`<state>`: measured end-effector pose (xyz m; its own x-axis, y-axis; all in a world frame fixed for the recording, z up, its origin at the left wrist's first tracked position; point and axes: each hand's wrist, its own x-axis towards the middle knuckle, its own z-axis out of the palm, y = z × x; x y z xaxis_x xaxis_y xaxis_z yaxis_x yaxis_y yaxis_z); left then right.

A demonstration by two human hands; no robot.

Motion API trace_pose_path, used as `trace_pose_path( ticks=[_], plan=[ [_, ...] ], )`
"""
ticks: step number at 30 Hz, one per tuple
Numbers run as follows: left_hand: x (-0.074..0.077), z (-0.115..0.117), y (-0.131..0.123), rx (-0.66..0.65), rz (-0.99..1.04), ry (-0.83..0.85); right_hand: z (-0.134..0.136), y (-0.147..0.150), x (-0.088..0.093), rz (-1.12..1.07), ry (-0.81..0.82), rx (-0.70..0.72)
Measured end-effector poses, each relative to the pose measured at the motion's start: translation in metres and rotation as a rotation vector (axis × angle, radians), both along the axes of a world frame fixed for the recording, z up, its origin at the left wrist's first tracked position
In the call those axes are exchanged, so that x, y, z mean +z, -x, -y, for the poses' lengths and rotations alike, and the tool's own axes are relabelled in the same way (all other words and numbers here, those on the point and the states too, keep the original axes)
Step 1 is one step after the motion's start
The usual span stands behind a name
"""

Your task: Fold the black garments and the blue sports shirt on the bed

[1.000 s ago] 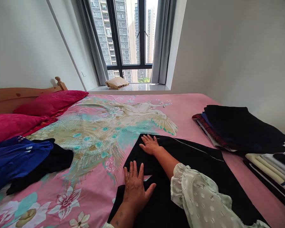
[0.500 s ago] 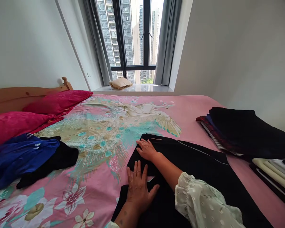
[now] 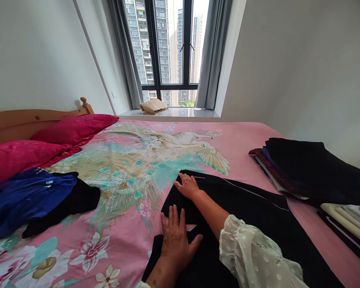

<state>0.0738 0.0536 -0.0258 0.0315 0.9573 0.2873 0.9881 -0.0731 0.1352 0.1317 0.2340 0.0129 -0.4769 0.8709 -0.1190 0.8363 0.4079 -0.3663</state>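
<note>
Landmark: the black garment (image 3: 243, 208), laid out on the bed sheet (image 3: 243, 140), its near part running out of the bottom of view. A thin pale line runs along its far right edge. A small notch in it, right of the left hand's fingers, shows a pale patch.

Left hand (image 3: 178, 242): palm down on the left part of the black garment; fingers straight and spread, thumb out to the right. Nothing gripped.

Right hand (image 3: 188, 186): palm down at the far left corner of the black garment, fingers extended, flat rather than curled. Nothing seen in its grasp. Its arm crosses the garment, in a pale ruffled sleeve (image 3: 258, 252).

Left of the black garment, well apart: a crumpled blue cloth (image 3: 33, 196) lying partly over a black cloth (image 3: 85, 196). Past these, farther left: two red pillows (image 3: 75, 130), near a wooden headboard (image 3: 24, 120).

Right of the black garment: a tall clothes stack (image 3: 306, 168), black fabric on top, plaid and striped edges below; nearer, a lower clothes stack (image 3: 345, 220), cream and white over dark.

Beyond the black garment, past the bed: a window (image 3: 171, 48) between grey curtains (image 3: 216, 52); a tan bundle (image 3: 154, 106) on its sill (image 3: 195, 113).
</note>
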Motion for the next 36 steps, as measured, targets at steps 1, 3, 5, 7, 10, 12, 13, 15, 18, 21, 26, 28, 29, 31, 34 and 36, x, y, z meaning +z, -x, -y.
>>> trace_pose_path(
  ticks=[1, 3, 5, 7, 10, 12, 13, 15, 18, 21, 26, 28, 29, 31, 34, 36],
  plan=[
    [0.001, 0.0, 0.0, 0.004, 0.006, -0.002, -0.001, -0.002, -0.001, 0.007, -0.005, -0.036],
    [0.002, 0.0, -0.001, 0.007, 0.021, 0.005, -0.003, -0.007, -0.006, 0.026, 0.004, -0.074],
    [0.003, 0.0, -0.002, 0.009, 0.031, 0.023, -0.009, -0.009, -0.01, 0.034, 0.035, -0.071],
    [0.004, 0.0, -0.002, 0.019, 0.037, 0.042, -0.017, -0.009, -0.008, 0.031, 0.075, -0.064],
    [0.004, 0.0, -0.001, 0.018, 0.041, 0.054, -0.018, -0.01, 0.006, 0.006, 0.101, -0.05],
    [0.004, 0.001, -0.001, 0.016, 0.038, 0.046, -0.001, -0.019, 0.014, -0.021, 0.064, -0.031],
    [0.003, 0.001, -0.001, 0.021, 0.033, 0.038, 0.013, -0.028, 0.015, -0.033, 0.038, -0.018],
    [0.002, 0.001, -0.001, 0.039, 0.017, 0.021, 0.045, -0.059, 0.011, -0.04, -0.017, 0.009],
    [0.0, -0.001, -0.002, 0.045, -0.018, 0.005, 0.079, -0.138, -0.006, 0.024, -0.101, -0.005],
    [0.001, -0.003, -0.002, 0.04, -0.048, 0.005, 0.081, -0.23, -0.016, 0.179, -0.128, -0.213],
    [0.005, -0.007, -0.004, 0.055, -0.074, 0.025, 0.08, -0.289, 0.003, 0.339, -0.116, -0.495],
    [0.007, -0.008, -0.005, 0.062, -0.086, 0.032, 0.101, -0.272, 0.009, 0.291, -0.18, -0.411],
    [0.007, -0.009, -0.005, 0.067, -0.094, 0.035, 0.116, -0.262, 0.01, 0.249, -0.205, -0.335],
    [0.008, -0.01, -0.006, 0.074, -0.112, 0.042, 0.145, -0.249, 0.007, 0.159, -0.187, -0.182],
    [0.008, -0.012, -0.006, 0.083, -0.135, 0.056, 0.172, -0.267, 0.0, 0.122, -0.128, -0.154],
    [0.008, -0.014, -0.007, 0.089, -0.151, 0.066, 0.176, -0.3, -0.002, 0.168, -0.106, -0.344]
  ],
)
